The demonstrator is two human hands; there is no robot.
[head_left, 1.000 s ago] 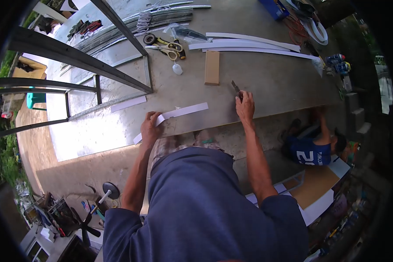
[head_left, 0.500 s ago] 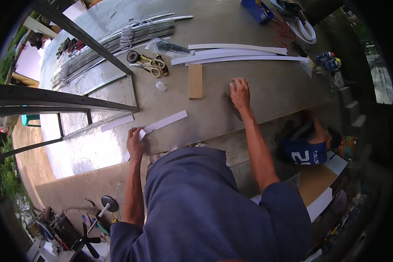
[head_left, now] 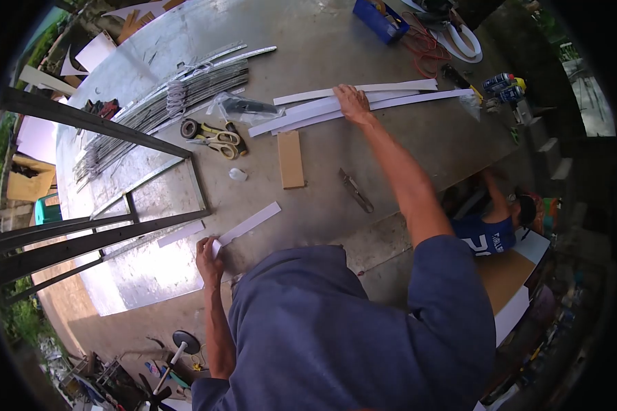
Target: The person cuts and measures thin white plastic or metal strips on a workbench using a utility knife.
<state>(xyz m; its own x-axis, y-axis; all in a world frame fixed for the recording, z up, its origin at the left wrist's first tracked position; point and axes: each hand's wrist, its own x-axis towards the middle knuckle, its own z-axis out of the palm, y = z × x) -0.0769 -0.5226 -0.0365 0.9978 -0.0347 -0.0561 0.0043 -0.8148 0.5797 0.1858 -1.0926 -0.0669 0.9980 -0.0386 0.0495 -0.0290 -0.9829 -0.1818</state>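
A short white strip [head_left: 252, 224] lies on the metal-topped table, its near end pinched in my left hand [head_left: 209, 262]. A second short white piece [head_left: 180, 234] rests just beyond that hand. Farther up, my right hand [head_left: 352, 103] reaches over a group of long white strips [head_left: 418, 98], its fingers curled closed around the edge of one; the fingertips are partly hidden. Between my two hands lie a tan rectangular block [head_left: 291, 159] and a slim dark hand tool [head_left: 356, 192] whose kind I cannot make out.
A metal frame [head_left: 103, 127] juts in from the left. Scissors [head_left: 223, 144], a tape roll [head_left: 190, 128] and a bundle of thin metal lengths [head_left: 151, 103] lie beyond. A blue bin [head_left: 380, 22] and cans [head_left: 497, 82] stand at the far right. Another person [head_left: 490, 229] crouches beside the table.
My right hand has left the dark hand tool on the table and moved up to the long white strips. My left hand still holds the short strip. The view has shifted.
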